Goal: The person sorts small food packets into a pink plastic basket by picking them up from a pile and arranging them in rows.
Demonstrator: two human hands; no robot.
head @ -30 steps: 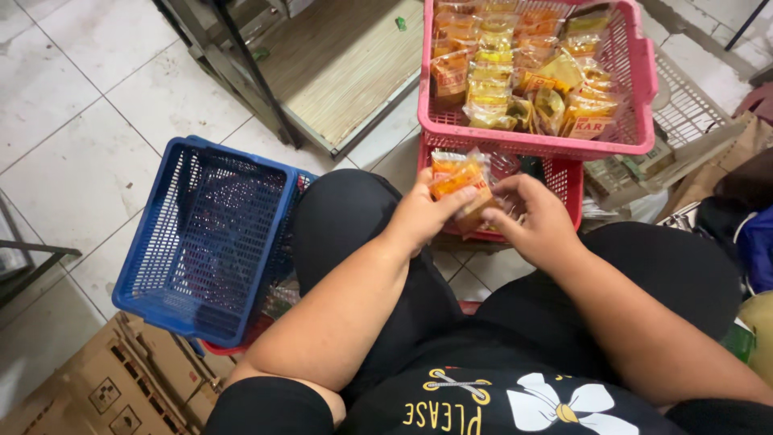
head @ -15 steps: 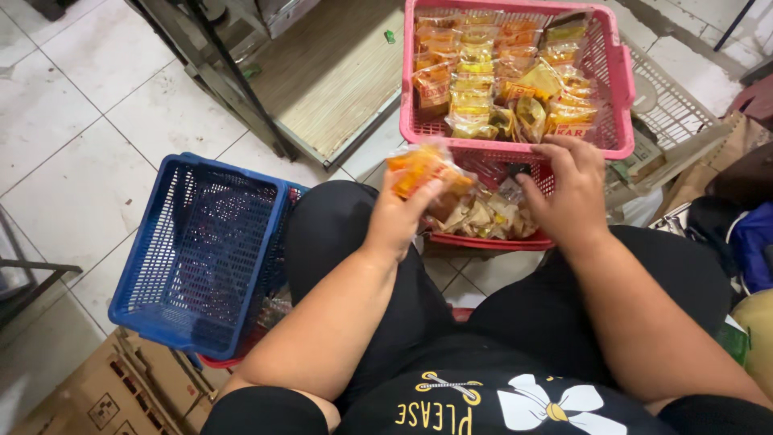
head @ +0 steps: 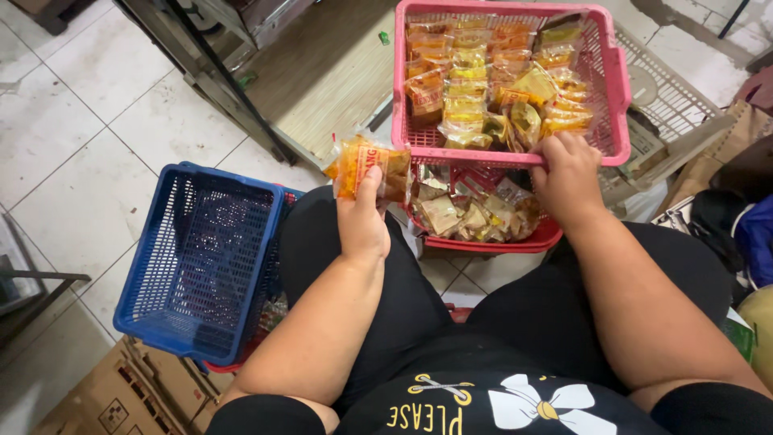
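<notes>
The left hand [head: 362, 229] holds a snack packet [head: 368, 167] up over the left knee, just to the left of the pink basket [head: 616, 89]. The fingers are clamped on the packet, thumb [head: 369, 187] pressed up its front face. The packet is small, clear and crinkly, with an orange label and yellowish-brown pieces showing through; its top edge is sealed flat and catches the light.

The right hand [head: 568, 173] rests on the near rim of the pink basket, fingers curled over the edge and closed on it. That basket is full of like packets, orange and yellow, stood in rough rows toward its left side and lying looser toward its right. Directly under the pink basket sits a red basket [head: 515, 240], partly covered by it, with a heap of paler clear packets [head: 471, 216] in the part that shows.

Well to the left of the pink basket, beside the person's left leg, a blue basket [head: 189, 258] stands on the white floor tiles [head: 80, 137]. Cardboard boxes [head: 105, 395] lie below it. To the right of the pink basket a beige crate [head: 684, 105] sits just behind it.
</notes>
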